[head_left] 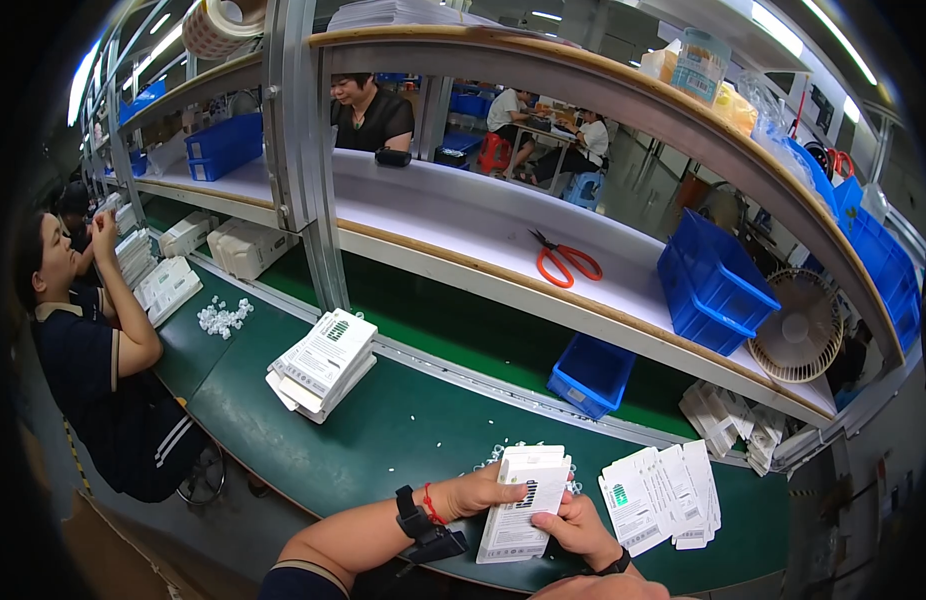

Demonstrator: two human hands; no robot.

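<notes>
A flat white printed carton (524,502) is held between my two hands over the front of the green table. My left hand (475,492) grips its left side, thumb across the printed face. From the right, my right hand (580,525) grips the same carton, its thumb pressed on the front. The fingers behind the carton are hidden. Just beyond it lie small clear plastic pieces (496,452), partly covered by the carton. To the right of my right hand, several flat white cartons (663,497) lie fanned out on the table.
A stack of white cartons (326,362) stands left of centre; small white pieces (225,317) lie beyond. A blue bin (591,374) sits under the shelf. Red-handled pliers (568,262) and another blue bin (715,283) rest on it. A co-worker (93,350) sits at left.
</notes>
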